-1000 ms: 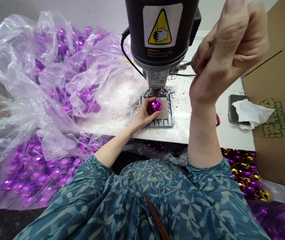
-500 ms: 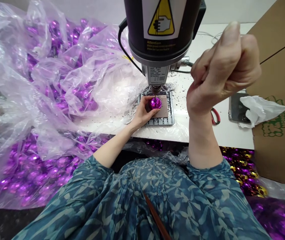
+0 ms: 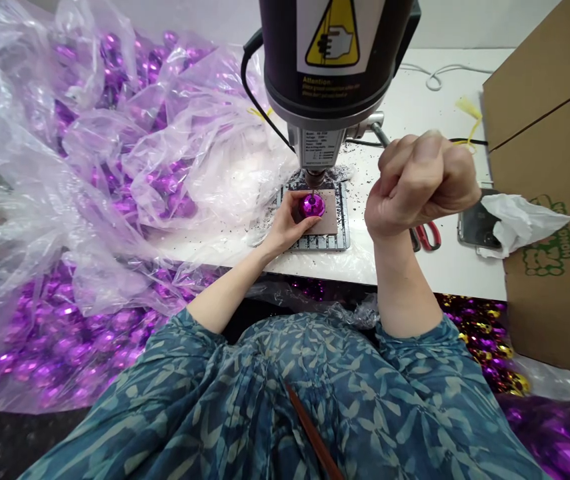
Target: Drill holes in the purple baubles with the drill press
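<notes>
My left hand [image 3: 285,225] holds a shiny purple faceted ball [image 3: 313,207] between thumb and fingers. The ball sits on a flat brown board [image 3: 330,223], which lies on the slotted grey base [image 3: 342,243] of a bench drill press [image 3: 332,93]. Directly over the ball is the drill chuck [image 3: 315,178], with the thin bit coming down at the ball's top; how deep it goes I cannot tell. At the right of the press, my right hand [image 3: 419,183] is closed around the metal feed lever [image 3: 380,132], whose end the fingers hide.
Clear plastic bags [image 3: 129,153] full of purple balls fill the left side. Dark shavings surround the base. Red-handled pliers or scissors [image 3: 431,237], a phone [image 3: 475,223], a crumpled tissue [image 3: 517,220] and a cardboard box [image 3: 555,167] are on the right.
My right hand has come down and to the left with the lever, and the chuck sits slightly lower over the ball. My left hand keeps its hold on the ball.
</notes>
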Motion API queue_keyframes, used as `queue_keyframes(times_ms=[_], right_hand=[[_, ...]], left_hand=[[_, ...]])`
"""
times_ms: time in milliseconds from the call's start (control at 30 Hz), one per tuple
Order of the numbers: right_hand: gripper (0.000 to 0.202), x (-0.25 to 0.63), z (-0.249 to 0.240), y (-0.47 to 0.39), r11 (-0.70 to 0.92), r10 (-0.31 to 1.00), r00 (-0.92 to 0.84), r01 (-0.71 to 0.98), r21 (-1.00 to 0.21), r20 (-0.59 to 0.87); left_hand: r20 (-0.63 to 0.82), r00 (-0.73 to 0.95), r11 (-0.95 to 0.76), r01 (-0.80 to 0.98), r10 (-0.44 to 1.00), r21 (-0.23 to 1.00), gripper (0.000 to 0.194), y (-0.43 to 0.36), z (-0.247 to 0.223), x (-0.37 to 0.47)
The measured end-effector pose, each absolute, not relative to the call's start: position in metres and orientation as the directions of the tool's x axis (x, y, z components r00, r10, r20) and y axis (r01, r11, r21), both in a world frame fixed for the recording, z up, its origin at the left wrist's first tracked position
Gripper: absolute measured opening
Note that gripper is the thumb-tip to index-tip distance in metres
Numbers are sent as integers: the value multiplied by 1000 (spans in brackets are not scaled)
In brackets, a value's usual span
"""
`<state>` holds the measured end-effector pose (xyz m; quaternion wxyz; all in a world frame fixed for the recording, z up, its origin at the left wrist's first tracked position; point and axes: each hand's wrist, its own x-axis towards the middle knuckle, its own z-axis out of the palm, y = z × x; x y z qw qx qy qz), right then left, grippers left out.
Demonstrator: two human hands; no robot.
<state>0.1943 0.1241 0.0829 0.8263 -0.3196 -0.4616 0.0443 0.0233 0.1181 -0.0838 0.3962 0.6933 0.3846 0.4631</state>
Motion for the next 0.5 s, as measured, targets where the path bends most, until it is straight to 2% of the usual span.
queue_keyframes(times_ms=[200,300,400,500], right_hand=[[90,197,60,129,776,342,571,275,-567,746],[90,192,66,128,797,312,565,282,-534,764],[76,185,100,128,815,295,556,278,-508,777],[49,180,143,134,798,328,540,280,-534,775]], left_hand=[[351,247,-397,174,903,901,71,117,-84,24],[338,246,-383,164,908,909,73,118,-84,25],[338,237,-384,185,911,905,72,121,-86,25],[402,121,-419,308,908,854,66,111,-92,26]])
